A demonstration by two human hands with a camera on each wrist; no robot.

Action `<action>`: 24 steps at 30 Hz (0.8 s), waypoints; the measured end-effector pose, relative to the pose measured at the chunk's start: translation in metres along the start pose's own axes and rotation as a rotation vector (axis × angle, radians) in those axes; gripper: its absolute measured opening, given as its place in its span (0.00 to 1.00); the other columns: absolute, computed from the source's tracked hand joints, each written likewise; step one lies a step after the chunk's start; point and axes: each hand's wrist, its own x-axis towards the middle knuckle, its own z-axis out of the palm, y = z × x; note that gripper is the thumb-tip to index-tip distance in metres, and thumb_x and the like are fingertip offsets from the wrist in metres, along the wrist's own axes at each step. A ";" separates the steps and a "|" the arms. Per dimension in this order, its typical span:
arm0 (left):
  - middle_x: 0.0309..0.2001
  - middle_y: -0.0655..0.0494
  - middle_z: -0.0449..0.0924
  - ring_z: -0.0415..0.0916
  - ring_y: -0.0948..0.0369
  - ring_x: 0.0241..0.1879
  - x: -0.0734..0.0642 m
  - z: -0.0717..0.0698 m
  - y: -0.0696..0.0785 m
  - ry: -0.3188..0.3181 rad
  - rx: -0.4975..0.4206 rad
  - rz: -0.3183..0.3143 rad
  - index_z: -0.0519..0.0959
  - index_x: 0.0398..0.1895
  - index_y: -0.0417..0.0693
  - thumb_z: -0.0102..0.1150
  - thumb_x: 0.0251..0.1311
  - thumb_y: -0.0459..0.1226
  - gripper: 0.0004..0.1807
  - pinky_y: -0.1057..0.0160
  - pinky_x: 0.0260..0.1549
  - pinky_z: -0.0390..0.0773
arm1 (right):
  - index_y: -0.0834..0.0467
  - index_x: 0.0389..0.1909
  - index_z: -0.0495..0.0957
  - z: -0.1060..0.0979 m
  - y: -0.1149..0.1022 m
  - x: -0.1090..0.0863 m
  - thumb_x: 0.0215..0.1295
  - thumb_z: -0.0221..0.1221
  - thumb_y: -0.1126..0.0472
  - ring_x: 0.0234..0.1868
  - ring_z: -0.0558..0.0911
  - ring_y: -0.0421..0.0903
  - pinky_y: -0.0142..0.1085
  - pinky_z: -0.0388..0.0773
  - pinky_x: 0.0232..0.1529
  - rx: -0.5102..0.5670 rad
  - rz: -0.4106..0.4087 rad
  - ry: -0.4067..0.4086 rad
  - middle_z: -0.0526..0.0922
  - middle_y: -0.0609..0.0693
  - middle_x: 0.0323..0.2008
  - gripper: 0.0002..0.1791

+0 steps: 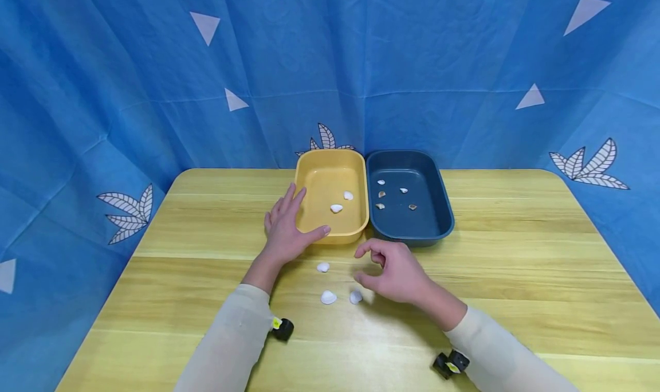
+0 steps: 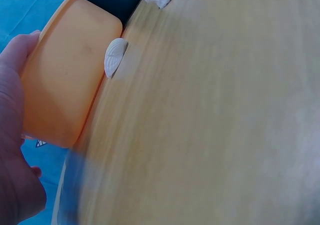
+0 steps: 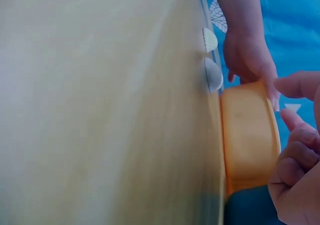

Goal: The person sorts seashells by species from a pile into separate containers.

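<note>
My left hand point(image 1: 286, 234) lies at the near left corner of a yellow tray point(image 1: 325, 180), fingers straight and spread along its side, thumb at the front rim. Two white seashells point(image 1: 336, 208) are inside that tray. Over the table, in front of the trays, hovers my right hand point(image 1: 399, 271). Its thumb and index finger point(image 3: 300, 85) stand apart with nothing between them, and the other fingers are bent. Three white seashells lie on the table by the right hand: one point(image 1: 322, 267) nearest the yellow tray, one point(image 1: 328, 297) closer to me, and one point(image 1: 356, 296) just below the right thumb.
A dark blue tray point(image 1: 417, 226) stands against the yellow tray's right side, with several small brown and white shells point(image 1: 412, 207) in it. The wooden table point(image 1: 526, 254) ends at a blue patterned curtain point(image 1: 438, 65) behind. Black wrist devices point(image 1: 282, 329) sit at both sleeves.
</note>
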 end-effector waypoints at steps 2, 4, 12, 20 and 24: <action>0.80 0.64 0.35 0.39 0.44 0.75 0.000 0.000 0.000 0.001 -0.002 0.000 0.53 0.80 0.61 0.64 0.48 0.69 0.57 0.33 0.66 0.31 | 0.55 0.41 0.82 0.001 0.002 -0.001 0.49 0.76 0.62 0.18 0.59 0.36 0.34 0.64 0.25 -0.006 0.007 -0.041 0.59 0.39 0.17 0.18; 0.80 0.65 0.35 0.39 0.44 0.75 0.000 0.000 0.000 0.001 -0.002 -0.002 0.53 0.80 0.61 0.64 0.49 0.69 0.57 0.33 0.66 0.31 | 0.54 0.41 0.82 0.001 0.004 -0.002 0.49 0.76 0.61 0.19 0.60 0.36 0.34 0.64 0.25 -0.012 0.013 -0.082 0.59 0.39 0.17 0.17; 0.80 0.66 0.34 0.39 0.43 0.76 -0.001 -0.001 0.000 -0.003 -0.011 -0.003 0.52 0.80 0.62 0.64 0.49 0.68 0.57 0.34 0.66 0.30 | 0.48 0.39 0.83 0.005 0.012 -0.006 0.49 0.76 0.57 0.22 0.63 0.36 0.34 0.65 0.29 -0.052 -0.009 -0.255 0.62 0.40 0.18 0.16; 0.80 0.65 0.34 0.39 0.44 0.76 -0.001 0.000 0.000 -0.001 -0.019 -0.007 0.52 0.80 0.63 0.64 0.49 0.68 0.57 0.34 0.66 0.30 | 0.46 0.38 0.82 0.009 0.020 -0.007 0.52 0.74 0.57 0.20 0.61 0.34 0.34 0.65 0.30 -0.081 -0.017 -0.354 0.62 0.39 0.18 0.13; 0.80 0.67 0.34 0.38 0.44 0.76 -0.001 0.000 0.000 -0.001 -0.020 -0.009 0.52 0.80 0.64 0.64 0.48 0.69 0.57 0.35 0.66 0.30 | 0.46 0.37 0.82 0.009 0.020 -0.006 0.53 0.73 0.57 0.20 0.61 0.34 0.35 0.67 0.32 -0.117 -0.021 -0.358 0.61 0.36 0.17 0.12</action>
